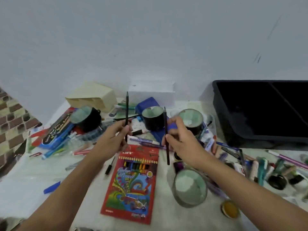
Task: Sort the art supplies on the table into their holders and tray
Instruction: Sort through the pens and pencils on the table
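Left hand (113, 142) pinches one slim dark pencil (127, 110) upright, right hand (181, 140) a second dark pencil (165, 120), both grips narrow, above one red cardboard pencil box (133, 185) on the desk (25, 197), with three of four green-lined round holders (153, 118) beyond the grips.

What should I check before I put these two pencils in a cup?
1. Does the left hand grip the left pencil? Ok.
2. Does the right hand grip the right pencil? Ok.
3. Is the middle cup upright with its mouth open? Ok.
4. Is there room inside that cup? Ok, nothing sticks out.
5. Which pencil ends are sharp? Cannot tell, too blurred.
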Demonstrator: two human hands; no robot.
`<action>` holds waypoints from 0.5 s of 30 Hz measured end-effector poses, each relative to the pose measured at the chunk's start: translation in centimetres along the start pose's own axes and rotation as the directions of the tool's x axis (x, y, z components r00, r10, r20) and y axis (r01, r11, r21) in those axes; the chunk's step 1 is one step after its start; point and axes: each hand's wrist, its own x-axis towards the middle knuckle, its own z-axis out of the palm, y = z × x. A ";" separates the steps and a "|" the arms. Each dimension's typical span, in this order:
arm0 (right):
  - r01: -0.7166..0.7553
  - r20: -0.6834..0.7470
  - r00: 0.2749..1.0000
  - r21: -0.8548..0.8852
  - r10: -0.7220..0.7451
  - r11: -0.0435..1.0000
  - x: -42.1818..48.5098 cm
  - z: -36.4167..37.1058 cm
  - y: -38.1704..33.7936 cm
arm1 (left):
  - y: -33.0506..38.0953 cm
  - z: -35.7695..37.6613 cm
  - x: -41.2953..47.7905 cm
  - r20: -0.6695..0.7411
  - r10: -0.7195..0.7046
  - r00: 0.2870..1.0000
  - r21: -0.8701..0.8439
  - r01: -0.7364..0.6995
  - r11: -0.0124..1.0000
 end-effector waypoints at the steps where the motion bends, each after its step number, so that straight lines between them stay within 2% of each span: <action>1: -0.008 -0.021 1.000 -0.017 0.008 1.000 0.8 1.0 -0.3 | -0.5 -0.8 0.6 0.005 0.012 1.000 0.034 -0.012 0.999; 5: -0.069 -0.114 0.991 -0.013 0.067 0.998 3.3 4.1 -1.0 | -1.7 -2.2 2.4 0.079 0.031 0.996 0.021 -0.032 0.999; 9: -0.158 -0.224 0.958 0.100 0.177 0.982 4.3 5.7 -0.6 | -2.4 -2.2 3.2 0.196 0.048 0.980 -0.046 -0.040 0.998; 15: -0.145 -0.334 0.930 0.048 0.152 0.988 4.5 6.6 -0.8 | -4.1 -1.1 4.0 0.267 0.071 0.961 -0.104 -0.044 0.994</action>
